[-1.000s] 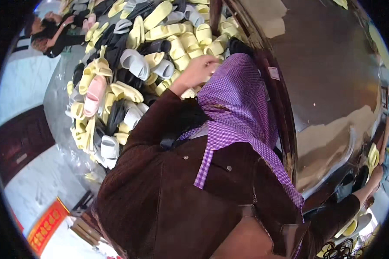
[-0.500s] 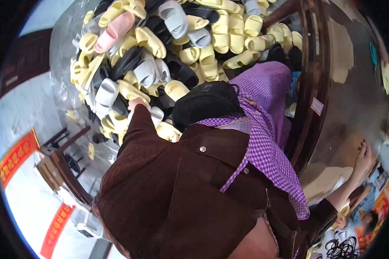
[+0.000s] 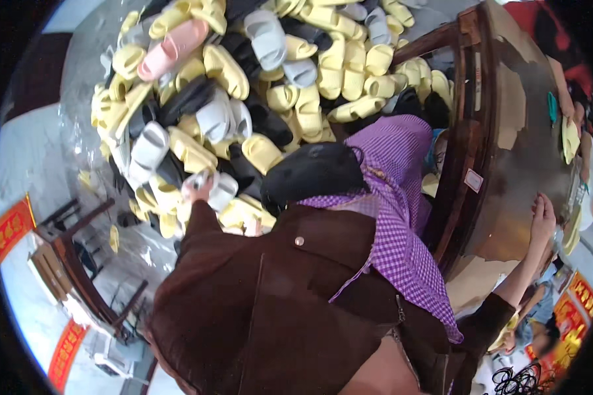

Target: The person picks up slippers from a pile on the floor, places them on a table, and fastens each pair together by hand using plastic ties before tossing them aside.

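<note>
My left hand (image 3: 201, 186) reaches into the near left side of a large heap of slippers. Its fingers are bent round a pale grey slipper, partly hidden by the hand. Beside it lie another pale grey slipper (image 3: 223, 189) and a yellow slipper (image 3: 192, 150). Farther up the heap are a pink slipper (image 3: 173, 49), black ones and many yellow ones. Out to the right, my right hand (image 3: 542, 216) hangs over the brown tabletop by the wooden frame, its fingers loosely stretched and holding nothing. A black pouch (image 3: 313, 174) and purple checked cloth (image 3: 402, 217) cover my front.
A dark wooden frame (image 3: 464, 164) runs along the heap's right side. Beyond it stands a brown surface with worn patches (image 3: 527, 151). Other people work at the far right, one hand near a yellow slipper (image 3: 570, 141). Black cords (image 3: 517, 382) lie lower right; a wooden stand (image 3: 79, 263) is left.
My left hand has drawn back toward me, from beside the yellow slipper to the pale grey one. The whole view has shifted slightly. My right hand remains over the tabletop.
</note>
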`<state>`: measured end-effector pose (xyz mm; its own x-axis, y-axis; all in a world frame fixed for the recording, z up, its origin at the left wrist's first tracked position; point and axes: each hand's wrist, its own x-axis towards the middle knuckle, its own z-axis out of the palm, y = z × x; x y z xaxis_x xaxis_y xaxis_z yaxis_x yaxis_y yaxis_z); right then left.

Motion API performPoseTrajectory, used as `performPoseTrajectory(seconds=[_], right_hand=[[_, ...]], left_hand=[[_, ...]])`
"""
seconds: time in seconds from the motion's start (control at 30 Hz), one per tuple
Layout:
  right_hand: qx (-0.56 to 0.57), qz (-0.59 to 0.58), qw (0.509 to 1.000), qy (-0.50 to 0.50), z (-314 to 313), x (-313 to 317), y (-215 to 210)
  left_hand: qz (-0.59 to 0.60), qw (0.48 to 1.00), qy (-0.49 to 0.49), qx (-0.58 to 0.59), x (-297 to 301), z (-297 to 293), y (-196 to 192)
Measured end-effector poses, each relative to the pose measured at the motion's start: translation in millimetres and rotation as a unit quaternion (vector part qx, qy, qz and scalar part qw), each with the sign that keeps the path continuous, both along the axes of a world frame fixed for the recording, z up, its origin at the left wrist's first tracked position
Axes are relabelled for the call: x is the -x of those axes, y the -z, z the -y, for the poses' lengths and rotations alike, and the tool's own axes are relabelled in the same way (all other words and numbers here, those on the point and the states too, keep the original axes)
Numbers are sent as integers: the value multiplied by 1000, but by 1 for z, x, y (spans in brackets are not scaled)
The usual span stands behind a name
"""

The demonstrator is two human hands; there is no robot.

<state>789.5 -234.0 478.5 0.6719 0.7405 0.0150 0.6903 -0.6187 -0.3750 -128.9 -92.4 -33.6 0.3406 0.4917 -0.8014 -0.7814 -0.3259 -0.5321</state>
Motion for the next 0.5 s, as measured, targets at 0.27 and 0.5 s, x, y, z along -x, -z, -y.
performPoseTrajectory(seconds=[0.27, 0.5], right_hand=[[-63, -36, 997, -13, -54, 42, 49], [-142, 9, 989, -42, -34, 59, 31]], left_hand=[[-761, -92, 582, 272, 17, -2, -81], [-770, -227, 593, 64, -45, -59, -170]])
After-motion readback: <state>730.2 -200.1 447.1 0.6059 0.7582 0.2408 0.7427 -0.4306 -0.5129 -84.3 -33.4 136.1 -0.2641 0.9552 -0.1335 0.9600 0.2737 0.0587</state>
